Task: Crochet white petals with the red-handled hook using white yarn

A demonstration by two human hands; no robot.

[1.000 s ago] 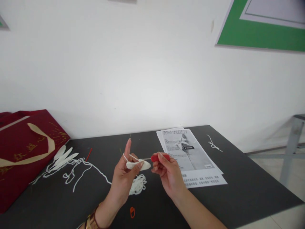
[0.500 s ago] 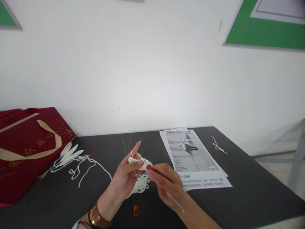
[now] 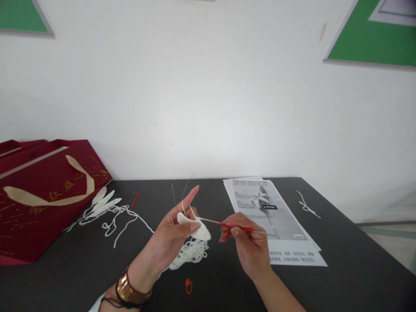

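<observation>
My left hand (image 3: 173, 236) pinches a white crocheted petal (image 3: 203, 232) between thumb and fingers, its index finger raised with white yarn looped over it. My right hand (image 3: 248, 242) grips a crochet hook (image 3: 238, 227) by its red handle. The hook's thin metal shaft points left and its tip meets the petal's upper edge, where the yarn runs; the very tip is too small to make out. Below the petal, a loose bundle of white yarn (image 3: 191, 255) lies on the table. Two thin wires (image 3: 173, 196) stick up behind my left hand.
An orange stitch marker (image 3: 188, 286) lies near the front of the black table (image 3: 351, 260). Printed sheets (image 3: 286, 216) lie at right, with a small tied yarn piece (image 3: 307, 207) beyond. At left are finished white petals (image 3: 104, 203), a red stick (image 3: 134, 201) and a dark red bag (image 3: 48, 182).
My right hand has moved right, away from my left hand, and the hook now lies nearly level. More of the petal shows. The whole view has shifted slightly.
</observation>
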